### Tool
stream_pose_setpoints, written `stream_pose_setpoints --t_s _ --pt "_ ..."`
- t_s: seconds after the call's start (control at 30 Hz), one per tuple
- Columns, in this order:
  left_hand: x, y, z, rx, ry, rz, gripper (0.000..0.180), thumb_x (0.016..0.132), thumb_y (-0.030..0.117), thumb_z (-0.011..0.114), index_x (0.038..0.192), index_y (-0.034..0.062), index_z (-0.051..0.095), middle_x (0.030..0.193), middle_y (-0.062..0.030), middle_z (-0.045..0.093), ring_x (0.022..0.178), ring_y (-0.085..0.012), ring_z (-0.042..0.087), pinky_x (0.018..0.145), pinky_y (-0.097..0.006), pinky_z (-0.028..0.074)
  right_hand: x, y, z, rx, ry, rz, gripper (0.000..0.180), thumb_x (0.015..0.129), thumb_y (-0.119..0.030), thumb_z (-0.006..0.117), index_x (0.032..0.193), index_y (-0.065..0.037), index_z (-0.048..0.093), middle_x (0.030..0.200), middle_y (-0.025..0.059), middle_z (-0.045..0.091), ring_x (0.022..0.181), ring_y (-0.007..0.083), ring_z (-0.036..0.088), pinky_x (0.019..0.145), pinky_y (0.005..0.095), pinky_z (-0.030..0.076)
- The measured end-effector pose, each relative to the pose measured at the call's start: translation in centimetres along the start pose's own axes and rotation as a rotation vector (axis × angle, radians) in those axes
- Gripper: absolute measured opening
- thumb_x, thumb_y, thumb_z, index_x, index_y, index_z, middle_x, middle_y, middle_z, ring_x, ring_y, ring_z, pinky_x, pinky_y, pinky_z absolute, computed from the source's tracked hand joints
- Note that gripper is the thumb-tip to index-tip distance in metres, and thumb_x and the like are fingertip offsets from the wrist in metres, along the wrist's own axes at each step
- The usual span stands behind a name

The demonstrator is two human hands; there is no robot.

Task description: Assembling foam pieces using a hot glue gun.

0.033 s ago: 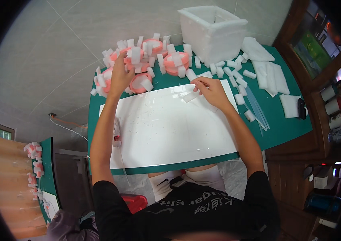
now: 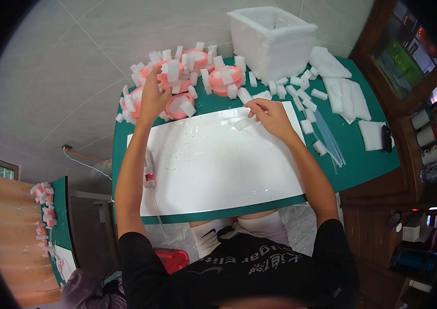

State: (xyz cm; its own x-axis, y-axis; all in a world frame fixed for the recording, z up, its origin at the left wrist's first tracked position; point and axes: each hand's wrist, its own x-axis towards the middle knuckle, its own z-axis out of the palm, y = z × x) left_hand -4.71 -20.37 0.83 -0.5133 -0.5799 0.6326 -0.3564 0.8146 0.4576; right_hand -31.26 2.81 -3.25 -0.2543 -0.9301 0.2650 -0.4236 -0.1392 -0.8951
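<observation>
At the back left of the table, my left hand (image 2: 154, 99) reaches over a cluster of pink rings (image 2: 177, 106) with white foam blocks (image 2: 173, 70) set around them. Its thumb stands apart from the fingers, with nothing visible between them; whether the fingertips touch a ring, I cannot tell. My right hand (image 2: 270, 114) is closed, thumb against fingers, over the far right part of a glossy white board (image 2: 218, 170). A flat white foam piece (image 2: 242, 124) sticks out from under its curled fingers. Just beyond the fingertips lies another foam block (image 2: 245, 96).
A white foam-lined box (image 2: 275, 51) stands at the back. Loose foam blocks, clear glue sticks (image 2: 328, 136) and foam sheets (image 2: 350, 98) lie on the right of the green table (image 2: 368, 167). A glue gun (image 2: 149, 170) rests by my left forearm. Shelves flank the right.
</observation>
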Motion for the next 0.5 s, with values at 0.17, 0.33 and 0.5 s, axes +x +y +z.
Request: stream_pose_setpoints --t_s 0.17,0.33,0.5 --pt "-0.7 1.8 -2.0 -0.005 -0.015 0.002 0.056 0.085 0.006 0.068 0.136 0.0025 0.046 0.130 -0.0164 0.057 0.111 -0.0237 0.058 0.084 -0.032 0.052 -0.1 0.8 0.0 -0.057 0.046 0.069 0.036 0.097 -0.030 0.058 0.086 0.000 0.074 0.076 0.0096 0.070 0.063 0.0166 0.061 0.059 0.0308 0.046" --pt "-3.5 2.8 -5.9 -0.066 0.079 -0.102 0.024 0.091 0.005 0.063 0.115 0.0028 0.064 0.093 -0.0069 0.067 0.080 -0.0104 0.062 0.068 -0.025 0.050 -0.1 1.5 0.4 -0.141 0.272 -0.226 0.042 0.095 -0.034 0.062 0.070 -0.001 0.072 0.063 0.0082 0.064 0.055 0.0216 0.057 0.057 0.0345 0.043" --pt "-8.2 0.2 -10.4 -0.138 0.259 -0.258 0.017 0.095 0.007 0.063 0.109 -0.0011 0.066 0.085 -0.0035 0.066 0.077 -0.0071 0.059 0.069 -0.022 0.048 -0.2 0.7 -2.1 -0.216 0.309 -0.059 0.029 0.092 -0.030 0.066 0.083 -0.003 0.072 0.062 0.0086 0.060 0.053 0.0233 0.055 0.054 0.0340 0.043"
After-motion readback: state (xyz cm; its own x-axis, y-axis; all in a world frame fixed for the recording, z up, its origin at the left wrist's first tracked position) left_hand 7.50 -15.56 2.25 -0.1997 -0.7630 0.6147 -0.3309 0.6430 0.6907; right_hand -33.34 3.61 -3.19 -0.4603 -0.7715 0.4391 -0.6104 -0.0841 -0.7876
